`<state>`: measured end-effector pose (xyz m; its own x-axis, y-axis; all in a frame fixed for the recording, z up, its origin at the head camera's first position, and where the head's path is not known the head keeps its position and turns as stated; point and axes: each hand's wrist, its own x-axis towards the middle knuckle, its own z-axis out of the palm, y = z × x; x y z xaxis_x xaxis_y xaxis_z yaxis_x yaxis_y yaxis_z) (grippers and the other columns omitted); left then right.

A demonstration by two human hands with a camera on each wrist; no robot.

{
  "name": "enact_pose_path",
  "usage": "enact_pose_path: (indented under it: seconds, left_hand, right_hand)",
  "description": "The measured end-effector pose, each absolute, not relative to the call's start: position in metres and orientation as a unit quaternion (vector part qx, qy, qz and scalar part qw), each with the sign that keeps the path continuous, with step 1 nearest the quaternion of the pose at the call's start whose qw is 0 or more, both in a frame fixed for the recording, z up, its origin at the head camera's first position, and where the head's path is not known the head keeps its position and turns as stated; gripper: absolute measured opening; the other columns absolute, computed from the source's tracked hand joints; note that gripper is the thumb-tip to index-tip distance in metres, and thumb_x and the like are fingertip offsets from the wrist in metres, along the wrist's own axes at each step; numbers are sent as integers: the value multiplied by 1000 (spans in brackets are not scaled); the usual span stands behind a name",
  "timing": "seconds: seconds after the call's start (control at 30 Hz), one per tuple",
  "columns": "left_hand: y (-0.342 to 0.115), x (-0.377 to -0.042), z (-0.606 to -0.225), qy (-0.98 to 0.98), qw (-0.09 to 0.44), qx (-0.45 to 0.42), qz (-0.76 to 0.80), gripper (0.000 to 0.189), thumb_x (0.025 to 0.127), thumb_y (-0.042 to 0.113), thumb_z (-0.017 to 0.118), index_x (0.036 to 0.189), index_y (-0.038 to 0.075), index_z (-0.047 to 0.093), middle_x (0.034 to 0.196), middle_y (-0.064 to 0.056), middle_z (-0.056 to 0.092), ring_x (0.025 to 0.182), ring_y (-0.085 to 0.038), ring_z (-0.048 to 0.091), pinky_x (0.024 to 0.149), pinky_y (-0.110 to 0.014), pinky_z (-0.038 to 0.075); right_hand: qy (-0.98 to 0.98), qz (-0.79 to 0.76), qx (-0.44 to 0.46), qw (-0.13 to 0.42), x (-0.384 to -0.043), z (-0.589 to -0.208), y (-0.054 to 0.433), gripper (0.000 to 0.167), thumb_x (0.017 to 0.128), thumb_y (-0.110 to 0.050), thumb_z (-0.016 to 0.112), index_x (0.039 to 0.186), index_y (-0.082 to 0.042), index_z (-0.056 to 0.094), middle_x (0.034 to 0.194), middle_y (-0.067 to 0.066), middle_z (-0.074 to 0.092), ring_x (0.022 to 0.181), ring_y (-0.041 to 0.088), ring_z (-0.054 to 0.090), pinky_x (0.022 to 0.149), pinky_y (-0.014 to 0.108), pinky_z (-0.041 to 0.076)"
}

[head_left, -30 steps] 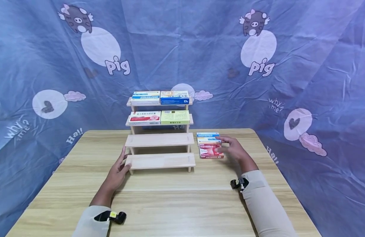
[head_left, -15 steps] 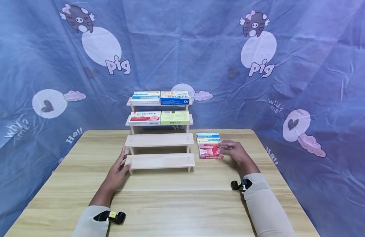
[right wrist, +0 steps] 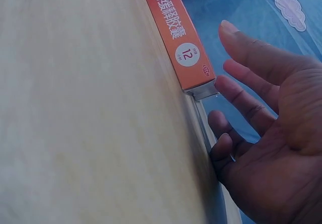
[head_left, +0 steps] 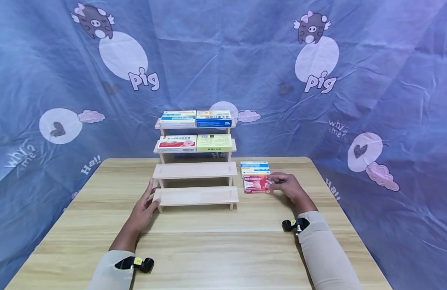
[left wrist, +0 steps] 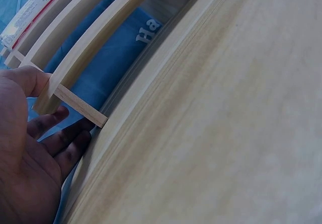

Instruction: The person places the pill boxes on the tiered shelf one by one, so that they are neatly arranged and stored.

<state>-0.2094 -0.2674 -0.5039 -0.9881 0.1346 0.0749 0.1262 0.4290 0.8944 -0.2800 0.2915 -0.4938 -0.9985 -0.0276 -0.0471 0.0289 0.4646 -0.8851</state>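
A person's left hand (head_left: 143,210) grips a four-tier wooden stand (head_left: 196,197); the right hand (head_left: 289,187), fingers loose, meets a red medicine box (head_left: 255,184).
It lies flat right of the stand, long axis side-to-side, short end handward; behind, a blue-and-white carton (head_left: 254,167).

1. Left arm (head_left: 126,238) and right arm (head_left: 326,247) reach forward, well apart.
2. Left hand (head_left: 142,212) grips, its thumb bent above the fingers.
3. Right hand (head_left: 290,188) holds its thumb extended, the fingers loosely bent.
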Motion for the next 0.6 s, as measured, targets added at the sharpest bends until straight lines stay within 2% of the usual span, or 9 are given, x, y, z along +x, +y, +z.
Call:
enact_pose_path:
  seconds: [0.13, 0.23, 0.3, 0.37, 0.43, 0.47, 0.6]
  left_hand:
    - [-267, -210, -503, 842, 4, 82, 534, 80, 118, 26, 52, 176, 32, -2, 178, -29, 25, 158, -55, 39, 101, -4, 38]
    - [-266, -210, -502, 841, 3, 82, 534, 80, 118, 25, 52, 176, 32, -2, 178, -29, 26, 156, -55, 41, 102, -5, 39]
    - [-267, -210, -503, 843, 4, 80, 532, 81, 118, 25, 51, 176, 34, -3, 178, -29, 26, 157, -55, 40, 107, -12, 43]
    - [-267, -210, -503, 844, 5, 79, 530, 81, 118, 25, 51, 176, 34, -4, 178, -29, 25, 157, -55, 40, 114, -24, 47]
    - [-267, -209, -503, 846, 7, 77, 528, 81, 118, 26, 51, 176, 36, -4, 178, -29, 25, 157, -54, 40, 118, -34, 46]
    - [-267, -209, -503, 845, 7, 76, 529, 80, 118, 25, 51, 176, 35, -4, 178, -29, 25, 157, -54, 41, 118, -35, 47]
    - [-267, -209, -503, 840, 5, 79, 536, 80, 118, 24, 51, 176, 35, -3, 178, -29, 26, 155, -55, 42, 107, -15, 46]
  right_hand:
    - [853, -522, 6, 25, -279, -495, 292, 51, 92, -9, 85, 141, -1, 73, 159, 23, 59, 142, 39, 56, 100, 22, 46]
    - [852, -522, 18, 27, -279, -495, 292, 52, 91, -8, 86, 141, -2, 73, 159, 22, 60, 142, 39, 57, 100, 23, 47]
    - [855, -517, 26, 30, -279, -496, 291, 53, 91, -7, 86, 142, -4, 73, 159, 22, 60, 142, 40, 58, 103, 29, 49]
    - [858, -512, 35, 33, -279, -496, 290, 54, 91, -5, 85, 143, -7, 73, 158, 22, 61, 141, 40, 59, 107, 36, 50]
    - [859, -508, 40, 35, -278, -495, 290, 55, 90, -3, 85, 143, -8, 73, 155, 23, 63, 139, 41, 60, 110, 42, 50]
    - [858, -510, 43, 36, -277, -495, 290, 55, 90, -2, 85, 143, -8, 73, 154, 23, 64, 138, 41, 61, 110, 43, 49]
    - [856, -514, 43, 38, -275, -493, 290, 57, 88, 0, 85, 143, -9, 73, 147, 24, 68, 133, 38, 62, 105, 39, 49]
